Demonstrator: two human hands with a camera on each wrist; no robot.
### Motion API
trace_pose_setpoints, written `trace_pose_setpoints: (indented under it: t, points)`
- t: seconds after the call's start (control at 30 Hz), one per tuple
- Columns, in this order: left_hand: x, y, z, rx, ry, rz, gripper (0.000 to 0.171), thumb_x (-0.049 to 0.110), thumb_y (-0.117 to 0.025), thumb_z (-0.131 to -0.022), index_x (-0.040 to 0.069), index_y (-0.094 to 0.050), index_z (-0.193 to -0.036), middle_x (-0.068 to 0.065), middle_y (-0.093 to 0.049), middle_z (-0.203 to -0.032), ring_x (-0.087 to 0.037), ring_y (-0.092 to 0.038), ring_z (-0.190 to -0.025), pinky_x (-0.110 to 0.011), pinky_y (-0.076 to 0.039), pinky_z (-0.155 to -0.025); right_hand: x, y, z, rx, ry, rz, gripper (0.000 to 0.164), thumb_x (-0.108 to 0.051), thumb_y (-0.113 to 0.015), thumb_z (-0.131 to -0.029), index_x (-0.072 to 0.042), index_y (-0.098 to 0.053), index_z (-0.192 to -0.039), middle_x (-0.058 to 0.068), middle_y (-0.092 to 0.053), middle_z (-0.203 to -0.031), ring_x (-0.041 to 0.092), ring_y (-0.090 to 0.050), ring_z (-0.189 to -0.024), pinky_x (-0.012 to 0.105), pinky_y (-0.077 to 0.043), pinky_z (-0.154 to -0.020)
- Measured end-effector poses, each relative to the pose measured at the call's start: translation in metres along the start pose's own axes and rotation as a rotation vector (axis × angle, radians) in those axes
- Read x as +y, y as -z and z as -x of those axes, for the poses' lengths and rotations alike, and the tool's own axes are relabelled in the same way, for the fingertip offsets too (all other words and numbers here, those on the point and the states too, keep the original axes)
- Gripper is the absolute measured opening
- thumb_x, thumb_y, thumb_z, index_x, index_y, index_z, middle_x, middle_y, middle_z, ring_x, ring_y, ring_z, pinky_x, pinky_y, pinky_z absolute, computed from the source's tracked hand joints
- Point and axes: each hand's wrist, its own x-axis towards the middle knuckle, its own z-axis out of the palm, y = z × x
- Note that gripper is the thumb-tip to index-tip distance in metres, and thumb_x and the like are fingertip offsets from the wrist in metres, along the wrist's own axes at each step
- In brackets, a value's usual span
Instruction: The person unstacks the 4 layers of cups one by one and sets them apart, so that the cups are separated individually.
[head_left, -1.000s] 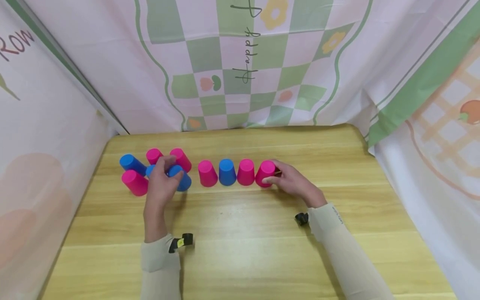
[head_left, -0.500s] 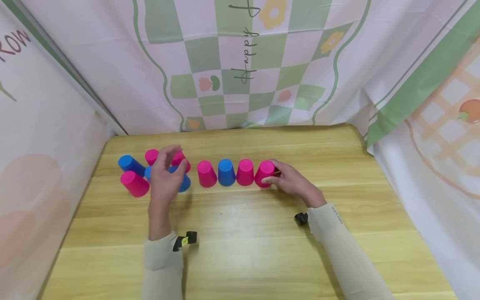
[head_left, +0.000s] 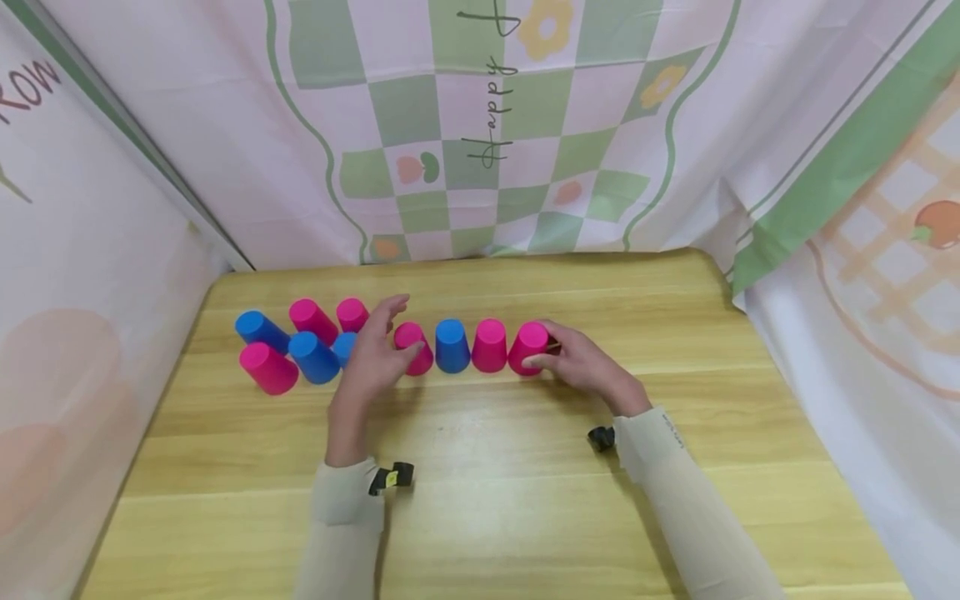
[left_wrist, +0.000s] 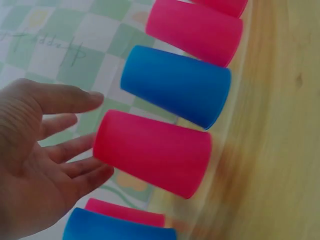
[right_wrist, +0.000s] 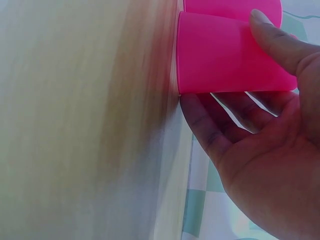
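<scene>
Upside-down plastic cups form a row across the table. My right hand (head_left: 588, 365) holds the pink cup (head_left: 529, 346) at its right end, thumb on the near side and fingers along the outer side, as the right wrist view also shows. Beside it stand another pink cup (head_left: 490, 343) and a blue cup (head_left: 452, 346). At the row's left end is a pink cup (left_wrist: 152, 152). My left hand (head_left: 372, 357) hovers at that cup with thumb and fingers spread, overlapping it in the head view and holding nothing.
Left of the row stands a group of upside-down cups, including a blue cup (head_left: 315, 358), a pink cup (head_left: 268, 368) and a far blue cup (head_left: 261, 331). My left hand partly hides one blue cup (head_left: 344, 346). A printed curtain (head_left: 480, 200) hangs behind the wooden table (head_left: 487, 500).
My left hand has moved right, from above the left group to the row's left-end pink cup, its fingers spreading. The right hand stays on its pink cup.
</scene>
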Motion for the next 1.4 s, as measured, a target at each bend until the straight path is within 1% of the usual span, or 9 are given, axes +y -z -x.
trace_pose_setpoints:
  t: [0.13, 0.23, 0.47, 0.57, 0.77, 1.03, 1.2, 1.4]
  points:
    - [-0.002, -0.005, -0.002, -0.021, 0.022, -0.029, 0.078, 0.01, -0.076, -0.095, 0.022, -0.038, -0.162, -0.01, -0.046, -0.162, -0.037, -0.039, -0.152, -0.057, -0.046, -0.116, 0.001, -0.001, 0.0, -0.004, 0.01, -0.011, 0.04, -0.028, -0.077, -0.097, -0.019, -0.063, -0.134, 0.005, -0.069, -0.12, 0.026, -0.062, -0.106, 0.045, -0.053, -0.099]
    - [-0.004, -0.007, -0.003, -0.031, 0.035, -0.043, 0.077, 0.008, -0.075, -0.095, 0.02, -0.038, -0.162, -0.011, -0.047, -0.161, -0.036, -0.042, -0.15, -0.056, -0.048, -0.115, 0.002, -0.002, 0.0, -0.008, 0.02, -0.011, 0.04, -0.028, -0.077, -0.097, -0.018, -0.063, -0.134, 0.005, -0.069, -0.12, 0.026, -0.062, -0.106, 0.045, -0.053, -0.099]
    - [-0.009, -0.011, -0.003, -0.055, 0.082, -0.075, 0.077, 0.005, -0.075, -0.094, 0.019, -0.04, -0.161, -0.01, -0.049, -0.158, -0.036, -0.047, -0.146, -0.055, -0.053, -0.11, 0.004, -0.004, 0.003, -0.013, 0.001, -0.001, 0.044, -0.03, -0.079, -0.096, -0.018, -0.062, -0.135, 0.005, -0.068, -0.12, 0.026, -0.062, -0.106, 0.043, -0.054, -0.098]
    - [-0.01, -0.011, -0.003, -0.056, 0.085, -0.081, 0.076, 0.004, -0.075, -0.094, 0.019, -0.04, -0.16, -0.011, -0.05, -0.157, -0.036, -0.049, -0.144, -0.056, -0.053, -0.109, 0.004, -0.004, 0.002, -0.018, -0.001, -0.01, 0.044, -0.031, -0.078, -0.096, -0.018, -0.062, -0.135, 0.005, -0.068, -0.121, 0.026, -0.061, -0.106, 0.044, -0.053, -0.099]
    - [-0.011, -0.01, -0.003, -0.054, 0.107, -0.072, 0.072, 0.008, -0.076, -0.095, 0.021, -0.044, -0.158, -0.01, -0.053, -0.152, -0.035, -0.051, -0.14, -0.055, -0.056, -0.105, 0.003, -0.004, 0.0, -0.02, 0.003, -0.013, 0.042, -0.03, -0.078, -0.097, -0.019, -0.063, -0.134, 0.005, -0.069, -0.12, 0.026, -0.062, -0.106, 0.045, -0.052, -0.1]
    - [-0.01, -0.009, -0.002, -0.07, 0.141, -0.093, 0.07, 0.009, -0.076, -0.095, 0.024, -0.045, -0.156, -0.009, -0.055, -0.15, -0.034, -0.051, -0.139, -0.055, -0.056, -0.104, 0.003, -0.003, -0.002, -0.012, 0.004, -0.003, 0.043, -0.03, -0.078, -0.096, -0.018, -0.063, -0.134, 0.005, -0.068, -0.12, 0.026, -0.061, -0.106, 0.044, -0.052, -0.099]
    - [-0.006, -0.007, 0.002, -0.078, 0.146, -0.108, 0.069, 0.01, -0.076, -0.095, 0.023, -0.046, -0.156, -0.009, -0.056, -0.148, -0.034, -0.052, -0.137, -0.054, -0.058, -0.102, 0.004, -0.002, -0.003, -0.008, -0.002, -0.002, 0.043, -0.03, -0.078, -0.096, -0.019, -0.062, -0.135, 0.005, -0.068, -0.121, 0.027, -0.061, -0.107, 0.045, -0.052, -0.1]
    - [0.0, -0.001, 0.009, -0.085, 0.118, -0.137, 0.067, 0.009, -0.075, -0.096, 0.02, -0.047, -0.156, -0.01, -0.055, -0.149, -0.035, -0.052, -0.137, -0.054, -0.057, -0.104, 0.004, -0.001, -0.002, -0.006, 0.005, 0.005, 0.043, -0.031, -0.078, -0.097, -0.019, -0.062, -0.135, 0.005, -0.068, -0.12, 0.026, -0.061, -0.106, 0.045, -0.052, -0.099]
